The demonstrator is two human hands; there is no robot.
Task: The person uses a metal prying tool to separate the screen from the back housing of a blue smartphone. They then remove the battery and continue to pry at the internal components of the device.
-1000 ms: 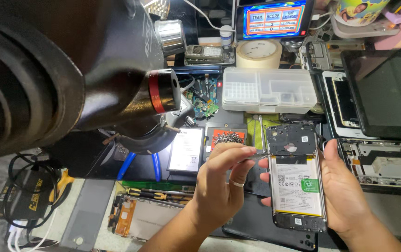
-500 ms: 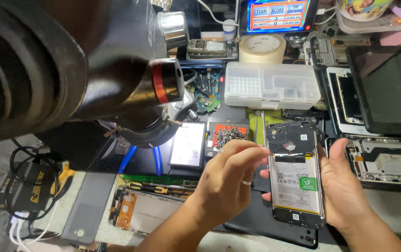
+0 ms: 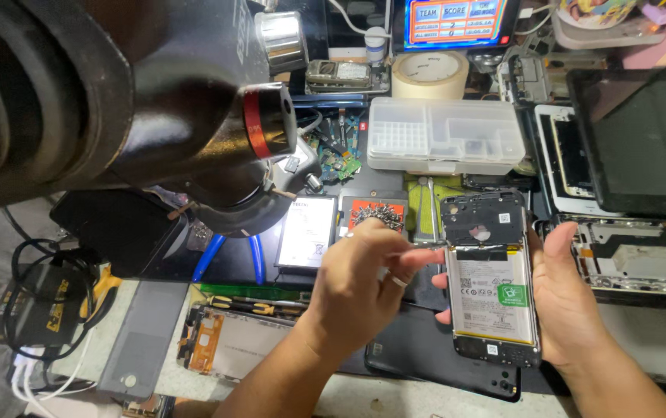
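Note:
My right hand (image 3: 569,302) holds an opened phone (image 3: 492,302) from its right side, back cover off, with the white battery and black upper frame exposed. My left hand (image 3: 356,286) pinches a thin metal tool (image 3: 426,244), which looks like tweezers. Its tip rests at the phone's upper left edge, just below the black frame. There is a ring on one finger of my left hand. Under the phone lies a black back cover (image 3: 434,364).
A large black microscope head (image 3: 116,101) fills the upper left. Behind the hands are a loose battery (image 3: 306,232), a red tray of screws (image 3: 375,213), a clear parts box (image 3: 445,135), a tape roll (image 3: 430,73), a dark tablet (image 3: 643,143) and a bare phone frame (image 3: 635,255). A dismantled phone (image 3: 224,348) lies lower left.
Both hands keep their hold. My left hand has shifted slightly left and curled more over the tool, whose tip stays at the phone's left edge. The view drifted a little.

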